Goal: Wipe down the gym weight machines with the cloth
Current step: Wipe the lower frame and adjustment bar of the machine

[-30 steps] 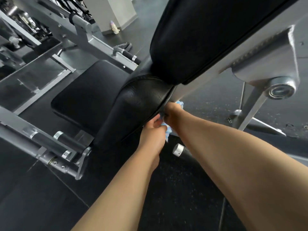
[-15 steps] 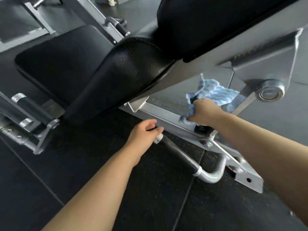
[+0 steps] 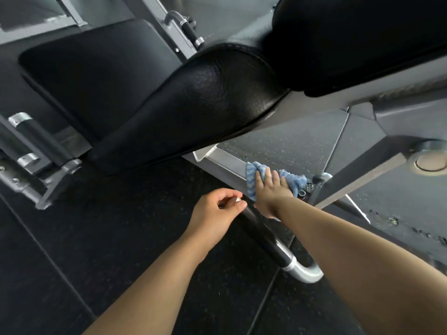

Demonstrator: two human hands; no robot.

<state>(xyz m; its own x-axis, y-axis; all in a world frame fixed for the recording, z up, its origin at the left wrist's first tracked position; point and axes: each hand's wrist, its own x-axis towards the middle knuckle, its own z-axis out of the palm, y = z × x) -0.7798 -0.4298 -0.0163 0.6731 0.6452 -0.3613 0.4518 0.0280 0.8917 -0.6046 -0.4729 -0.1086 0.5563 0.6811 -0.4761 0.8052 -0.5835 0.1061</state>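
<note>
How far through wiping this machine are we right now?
Nothing shows as finished; no surface reads visibly cleaned. In hand: the right hand presses the blue cloth flat on the grey frame rail, while the left hand holds the handle end. Seemingly left: the black pads and the handle.

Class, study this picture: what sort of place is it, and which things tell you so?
Most likely a gym: a black padded seat on a grey steel frame, a rubber-gripped handle, and speckled rubber flooring.

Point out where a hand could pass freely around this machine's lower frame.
Free: the speckled floor between the grey frame rail and the angled strut. Crowded: where the right hand presses the blue cloth on the rail, and the left hand sits at the black handle.
</note>
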